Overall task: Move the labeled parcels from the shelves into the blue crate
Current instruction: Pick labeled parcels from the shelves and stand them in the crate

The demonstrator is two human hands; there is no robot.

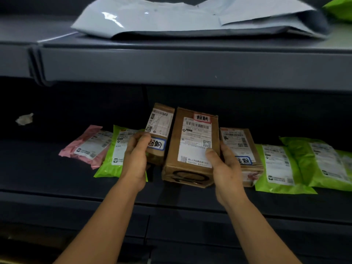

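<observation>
Large cardboard box (192, 147) sat raised off the lower shelf (47, 162), right hand (226, 168) curled around its right edge, thumb on the label; looked rigid, moderate weight, best held by the sides. Small box (159, 132), upright beside it, was pinched by left hand (136, 159); probably light. Third labeled box (240, 149) and green mailers (282, 168) crowded the right. Blue crate not visible.

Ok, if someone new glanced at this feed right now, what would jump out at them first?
Probably the two brown boxes lifted mid-frame: the left hand grips the small box, and the right hand holds the bigger box with its red-edged handwritten tag. Next, the bright green mailers lying at the right of the dark shelf, and the large grey bag on the shelf above.
</observation>
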